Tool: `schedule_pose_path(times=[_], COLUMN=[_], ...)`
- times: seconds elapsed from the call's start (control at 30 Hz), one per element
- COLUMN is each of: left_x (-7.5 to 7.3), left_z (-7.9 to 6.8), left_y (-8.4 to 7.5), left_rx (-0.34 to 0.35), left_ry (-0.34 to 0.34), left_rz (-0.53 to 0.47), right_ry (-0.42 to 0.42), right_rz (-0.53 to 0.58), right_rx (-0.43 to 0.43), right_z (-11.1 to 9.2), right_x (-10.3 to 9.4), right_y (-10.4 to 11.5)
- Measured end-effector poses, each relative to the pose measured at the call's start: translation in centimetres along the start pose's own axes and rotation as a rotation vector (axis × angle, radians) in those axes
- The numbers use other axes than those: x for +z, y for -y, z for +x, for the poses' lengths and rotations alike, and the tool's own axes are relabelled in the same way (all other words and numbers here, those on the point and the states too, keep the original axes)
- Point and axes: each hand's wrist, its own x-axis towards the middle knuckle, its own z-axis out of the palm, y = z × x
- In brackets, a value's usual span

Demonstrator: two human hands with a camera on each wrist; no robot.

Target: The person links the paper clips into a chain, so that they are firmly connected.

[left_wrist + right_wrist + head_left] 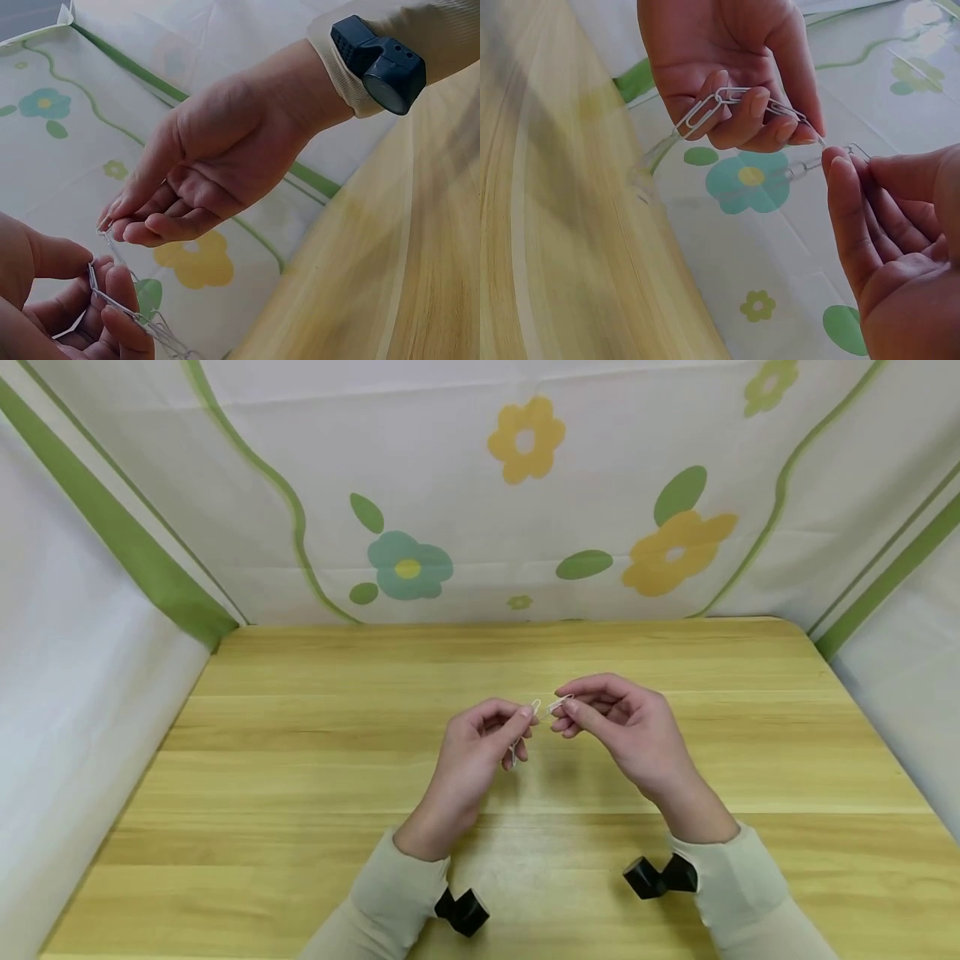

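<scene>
A chain of linked white paper clips (697, 114) runs between the two hands. My left hand (480, 743) pinches a clip at one end between thumb and forefinger, and several links lie across its other fingers in the right wrist view. From there the chain droops in a loop and comes back up toward my right hand (637, 731). That hand pinches a paper clip (859, 151) between thumb and fingertips. The fingertips of both hands are close together above the table, and the clip ends between them are partly hidden by the fingers.
Under the hands is a wood-grain table (300, 777). A white curtain (465, 485) with flowers and green lines stands behind it, with white cloth at both sides. Each sleeve carries a black wrist camera (468, 912) near the cuff.
</scene>
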Motion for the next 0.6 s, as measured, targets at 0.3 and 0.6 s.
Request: schedule_pose_path(times=[0.3, 0.6], left_x=[0.16, 0.23], left_z=[-0.48, -0.43], left_y=[-0.23, 0.22], left_rx=[0.09, 0.098], left_ry=[0.013, -0.002], left_rz=[0.092, 0.126], right_ry=[-0.007, -0.003], right_rz=[-0.062, -0.09], right_rx=[0.008, 0.08], right_z=[0.05, -0.02], right_x=[-0.04, 0.3], right_y=[0.04, 0.48])
